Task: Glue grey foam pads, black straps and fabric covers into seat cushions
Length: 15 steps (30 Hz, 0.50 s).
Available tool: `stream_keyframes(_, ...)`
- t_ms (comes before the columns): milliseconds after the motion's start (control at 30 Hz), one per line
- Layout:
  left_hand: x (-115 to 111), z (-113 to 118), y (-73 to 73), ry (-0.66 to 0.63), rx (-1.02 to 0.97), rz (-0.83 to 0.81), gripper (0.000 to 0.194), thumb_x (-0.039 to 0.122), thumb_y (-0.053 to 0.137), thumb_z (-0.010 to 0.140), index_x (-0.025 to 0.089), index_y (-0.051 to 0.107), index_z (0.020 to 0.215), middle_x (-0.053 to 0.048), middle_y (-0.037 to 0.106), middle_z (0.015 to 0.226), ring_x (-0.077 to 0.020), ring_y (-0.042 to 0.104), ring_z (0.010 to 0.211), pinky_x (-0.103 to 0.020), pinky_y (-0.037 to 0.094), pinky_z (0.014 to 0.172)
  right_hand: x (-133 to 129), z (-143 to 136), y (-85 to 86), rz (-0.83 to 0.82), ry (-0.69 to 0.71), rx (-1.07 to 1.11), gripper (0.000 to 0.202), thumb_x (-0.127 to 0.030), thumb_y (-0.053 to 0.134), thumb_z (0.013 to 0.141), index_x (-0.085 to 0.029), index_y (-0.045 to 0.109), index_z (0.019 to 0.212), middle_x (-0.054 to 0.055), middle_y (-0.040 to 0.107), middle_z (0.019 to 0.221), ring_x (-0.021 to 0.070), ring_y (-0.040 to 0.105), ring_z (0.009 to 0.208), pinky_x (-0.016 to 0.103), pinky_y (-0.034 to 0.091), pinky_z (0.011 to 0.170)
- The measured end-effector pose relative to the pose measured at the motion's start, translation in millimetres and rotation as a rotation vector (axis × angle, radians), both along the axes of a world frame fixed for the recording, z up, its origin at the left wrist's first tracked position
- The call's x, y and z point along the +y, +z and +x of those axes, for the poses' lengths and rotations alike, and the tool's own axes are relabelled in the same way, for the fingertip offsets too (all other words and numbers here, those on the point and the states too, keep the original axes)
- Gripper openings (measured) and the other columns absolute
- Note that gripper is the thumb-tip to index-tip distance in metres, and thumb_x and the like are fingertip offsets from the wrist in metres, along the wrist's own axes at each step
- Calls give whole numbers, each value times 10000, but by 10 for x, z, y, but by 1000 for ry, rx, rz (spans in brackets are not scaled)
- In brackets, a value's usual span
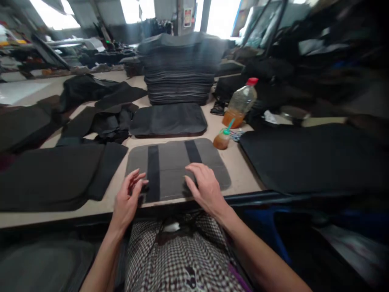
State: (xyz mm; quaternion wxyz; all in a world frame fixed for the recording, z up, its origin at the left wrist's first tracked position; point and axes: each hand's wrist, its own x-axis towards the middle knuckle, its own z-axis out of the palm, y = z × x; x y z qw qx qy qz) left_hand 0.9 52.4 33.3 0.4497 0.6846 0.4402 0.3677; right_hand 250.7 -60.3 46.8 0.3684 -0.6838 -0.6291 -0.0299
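A grey panel with rounded corners [173, 162] lies flat before me on the worktable, with two dark strips running across it. Over its near left corner is my left hand [129, 194], fingers apart and slightly curled, holding nothing. My right hand [205, 186] hovers at the panel's near right part, thumb and fingers spread with nothing between them. Whether the fingertips touch the panel I cannot tell. Just behind it lies a black padded panel [170, 119]. A small glue bottle with a green cap [221, 139] stands off the grey panel's far right corner.
A tall stack of dark panels [180, 73] rises at the back. On the right are a red-capped bottle of amber liquid [240, 103], scissors [236, 135] and large black sheets [316, 158]. More black pieces [51, 174] lie left. The table edge [243, 198] runs near my lap.
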Motion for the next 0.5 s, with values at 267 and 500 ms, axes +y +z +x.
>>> stream_keyframes(267,-217,403,-61,-198,77,-190,443,616,632,897,306,698,1207,-54,760,1134,-274,722,1083,-467,587,997,-958,1647,-346,-302,-744,-499,716,-488,588,983,32,469,1460,311,442,1530,444,397,1434,558,406,1067)
stream_keyframes(500,-353,737,-49,-403,-1,-398,436,584,666,892,261,712,1181,-75,733,1215,-254,738,1040,-406,603,976,-1228,1779,-467,-93,-663,-298,319,-298,490,1049,-150,754,1150,87,746,1212,254,689,1171,392,492,1045)
